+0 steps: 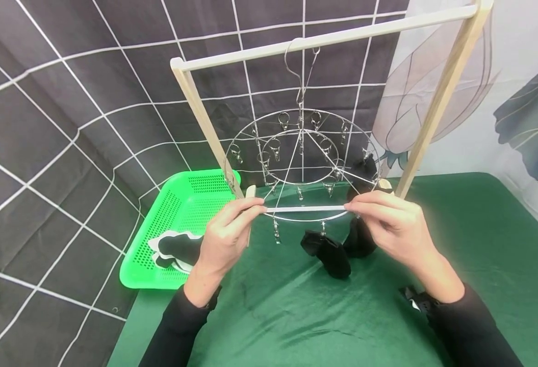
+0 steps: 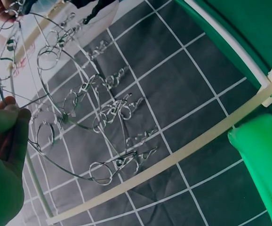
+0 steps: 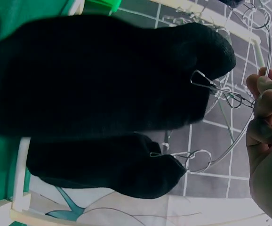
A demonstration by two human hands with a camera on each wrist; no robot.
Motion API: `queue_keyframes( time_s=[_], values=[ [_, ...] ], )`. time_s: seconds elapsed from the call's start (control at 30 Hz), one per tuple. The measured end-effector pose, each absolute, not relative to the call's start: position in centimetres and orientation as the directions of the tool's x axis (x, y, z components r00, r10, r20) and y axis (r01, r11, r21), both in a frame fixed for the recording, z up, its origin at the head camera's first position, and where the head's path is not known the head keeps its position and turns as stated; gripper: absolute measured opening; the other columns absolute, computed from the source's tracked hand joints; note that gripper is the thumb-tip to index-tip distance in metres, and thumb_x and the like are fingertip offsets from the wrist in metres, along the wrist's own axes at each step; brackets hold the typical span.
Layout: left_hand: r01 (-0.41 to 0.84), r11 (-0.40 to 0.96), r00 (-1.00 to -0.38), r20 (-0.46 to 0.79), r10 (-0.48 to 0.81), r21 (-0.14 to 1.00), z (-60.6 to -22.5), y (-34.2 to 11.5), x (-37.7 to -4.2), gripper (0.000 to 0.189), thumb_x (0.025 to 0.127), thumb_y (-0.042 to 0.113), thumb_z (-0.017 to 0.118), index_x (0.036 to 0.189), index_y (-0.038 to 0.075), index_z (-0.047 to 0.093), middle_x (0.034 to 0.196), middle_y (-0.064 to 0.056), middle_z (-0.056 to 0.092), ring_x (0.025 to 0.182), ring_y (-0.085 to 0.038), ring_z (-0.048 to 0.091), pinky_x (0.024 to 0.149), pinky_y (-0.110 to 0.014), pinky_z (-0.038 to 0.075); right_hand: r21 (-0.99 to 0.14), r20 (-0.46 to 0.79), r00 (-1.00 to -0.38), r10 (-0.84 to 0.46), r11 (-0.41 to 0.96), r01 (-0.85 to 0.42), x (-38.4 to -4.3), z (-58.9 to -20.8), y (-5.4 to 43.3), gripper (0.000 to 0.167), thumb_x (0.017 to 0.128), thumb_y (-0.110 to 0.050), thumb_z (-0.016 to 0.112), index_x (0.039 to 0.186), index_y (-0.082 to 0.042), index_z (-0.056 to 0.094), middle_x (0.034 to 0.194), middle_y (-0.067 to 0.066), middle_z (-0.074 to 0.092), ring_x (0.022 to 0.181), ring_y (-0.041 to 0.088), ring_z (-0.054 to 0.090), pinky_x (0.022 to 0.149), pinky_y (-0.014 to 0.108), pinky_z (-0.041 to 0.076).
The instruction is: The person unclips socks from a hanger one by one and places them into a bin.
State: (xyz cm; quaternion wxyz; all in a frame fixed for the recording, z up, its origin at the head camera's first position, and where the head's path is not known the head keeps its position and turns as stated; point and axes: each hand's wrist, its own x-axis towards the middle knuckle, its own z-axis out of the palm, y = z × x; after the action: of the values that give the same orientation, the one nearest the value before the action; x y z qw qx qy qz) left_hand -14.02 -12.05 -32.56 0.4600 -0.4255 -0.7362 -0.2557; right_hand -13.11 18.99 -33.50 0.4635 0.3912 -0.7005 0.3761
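Observation:
A round metal clip hanger (image 1: 302,131) with two rings and several small clips hangs by its hook from a wooden rack. At the near side of its outer ring, my left hand (image 1: 225,232) pinches the wire between thumb and fingers, as the left wrist view shows. My right hand (image 1: 397,224) pinches the same ring farther right. Near the right hand, black socks (image 1: 335,257) hang from clips; in the right wrist view, a large black sock (image 3: 103,77) hangs beside another sock (image 3: 108,165).
The rack's top bar (image 1: 328,40) crosses above the hanger, and its right post (image 1: 445,97) stands beyond my right hand. A green basket (image 1: 133,265) at left holds white-and-dark cloth items (image 1: 179,250). A green cloth (image 1: 273,326) covers the table; a gridded dark curtain hangs behind.

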Motion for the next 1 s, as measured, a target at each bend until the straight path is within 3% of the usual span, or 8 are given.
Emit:
queue_keyframes(
  time_s=[0.27,0.4,0.5,0.57,0.67,0.73,0.83,1.0],
  values=[
    [0.851,0.525,-0.22,0.916,0.337,0.012,-32.4,-11.8,-13.7,0.025,0.083,-0.006,0.058,0.104,0.001,0.069,0.109,-0.016,0.062,0.103,-0.028,0.061,0.079,-0.032,0.051,-0.159,0.947,-0.258,-0.192,0.419,-0.894,-12.8,-33.3,18.7,0.02,0.082,0.001,0.059,0.085,-0.006,0.077,0.082,0.005,0.07,0.072,0.014,0.062,0.063,0.016,0.042],
    [0.9,0.427,-0.039,0.957,0.286,-0.091,-33.2,-11.2,-12.9,0.02,0.076,-0.004,0.052,0.091,-0.003,0.066,0.091,-0.016,0.062,0.084,-0.028,0.06,0.07,-0.032,0.049,-0.16,0.947,-0.255,-0.195,0.402,-0.902,-12.8,-33.2,18.4,0.02,0.083,0.002,0.058,0.086,-0.005,0.077,0.082,0.005,0.07,0.071,0.013,0.062,0.07,0.018,0.042],
    [0.951,0.266,0.032,0.909,0.416,-0.156,-35.0,-11.1,-12.4,0.009,0.078,0.005,0.056,0.078,0.005,0.065,0.074,-0.003,0.062,0.065,-0.015,0.058,0.062,-0.023,0.05,-0.159,0.948,-0.253,-0.194,0.4,-0.903,-12.9,-33.3,18.4,0.019,0.083,0.002,0.06,0.086,-0.005,0.077,0.082,0.005,0.07,0.07,0.013,0.061,0.073,0.02,0.041],
    [0.98,0.188,-0.053,0.815,0.578,-0.07,-36.7,-11.1,-12.3,0.012,0.082,0.016,0.059,0.071,0.014,0.062,0.065,0.008,0.057,0.057,-0.003,0.052,0.057,-0.016,0.045,-0.158,0.949,-0.253,-0.19,0.407,-0.9,-12.9,-33.3,18.4,0.018,0.083,0.001,0.06,0.086,-0.006,0.077,0.082,0.005,0.07,0.07,0.013,0.061,0.072,0.02,0.041],
    [0.955,0.259,-0.293,0.6,0.744,0.145,-39.4,-11.3,-12.5,0.028,0.087,0.035,0.062,0.063,0.025,0.052,0.055,0.018,0.043,0.051,0.007,0.037,0.049,-0.01,0.03,-0.159,0.948,-0.255,-0.19,0.41,-0.898,-12.9,-33.4,18.5,0.019,0.083,0.001,0.059,0.086,-0.006,0.077,0.082,0.005,0.07,0.071,0.014,0.061,0.07,0.02,0.042],
    [0.879,0.374,-0.473,0.444,0.761,0.296,-40.9,-11.5,-12.9,0.034,0.086,0.046,0.063,0.064,0.025,0.047,0.055,0.018,0.038,0.05,0.007,0.034,0.048,-0.012,0.028,-0.159,0.946,-0.256,-0.199,0.406,-0.9,-12.8,-33.4,18.5,0.02,0.083,0.001,0.058,0.087,-0.006,0.077,0.082,0.005,0.07,0.071,0.014,0.061,0.07,0.018,0.043],
    [0.729,0.496,-0.656,0.276,0.702,0.472,-42.5,-11.7,-13.6,0.033,0.083,0.057,0.063,0.081,0.026,0.051,0.07,0.014,0.048,0.06,-0.002,0.045,0.054,-0.015,0.038,-0.158,0.942,-0.258,-0.213,0.396,-0.904,-12.8,-33.6,18.4,0.02,0.082,0.002,0.059,0.088,-0.006,0.076,0.083,0.005,0.07,0.072,0.014,0.061,0.069,0.017,0.045],
    [0.599,0.351,-0.703,0.263,0.66,0.72,-43.3,-10.3,-14.6,0.068,0.081,0.061,0.063,0.135,0.028,0.039,0.128,0.004,0.051,0.108,-0.018,0.053,0.071,-0.029,0.051,-0.149,0.942,-0.251,-0.224,0.391,-0.908,-12.8,-33.6,18.2,0.02,0.082,0.002,0.059,0.088,-0.006,0.076,0.083,0.004,0.069,0.073,0.014,0.062,0.069,0.016,0.047]
  ],
)
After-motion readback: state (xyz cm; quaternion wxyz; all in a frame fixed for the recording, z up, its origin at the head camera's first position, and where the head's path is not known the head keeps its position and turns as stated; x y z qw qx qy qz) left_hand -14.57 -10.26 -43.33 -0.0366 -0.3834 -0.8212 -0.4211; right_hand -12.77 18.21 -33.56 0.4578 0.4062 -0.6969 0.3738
